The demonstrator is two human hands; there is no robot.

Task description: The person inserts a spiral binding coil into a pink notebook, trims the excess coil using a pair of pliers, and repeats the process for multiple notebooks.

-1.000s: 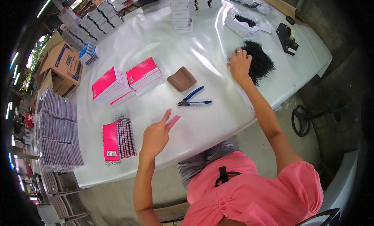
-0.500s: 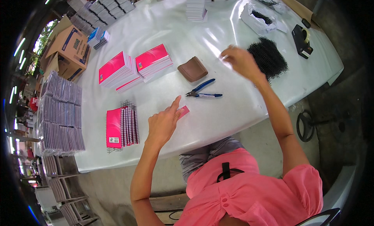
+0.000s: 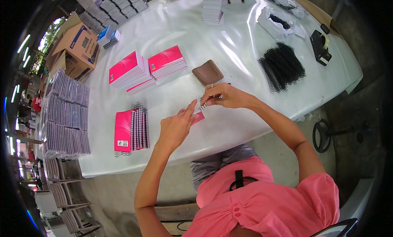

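Observation:
My left hand [image 3: 177,128] grips a small pink notebook [image 3: 199,118], mostly hidden beneath it, low over the table's near side. Its index finger points forward and its thumb lies by the pink cover. Close beside those fingertips, my right hand [image 3: 223,96] pinches a dark spiral binding coil [image 3: 202,107] at the notebook's edge. Whether the coil passes through the holes is too small to tell. The blue-handled pliers are almost wholly covered by my right hand. Just beyond it lies a brown curved block [image 3: 208,72].
Coil-bound pink notebooks [image 3: 123,130] stand left of my left hand. Further off are two unbound pink stacks [image 3: 166,59]. Black coils [image 3: 282,67] are heaped at right, near a tape dispenser [image 3: 320,48]. A cardboard box [image 3: 80,49] and wrapped notebook stacks [image 3: 65,114] line the left.
My right hand has come left from beside the coil heap to my left hand, and a coil now shows at its fingers. It now covers the pliers.

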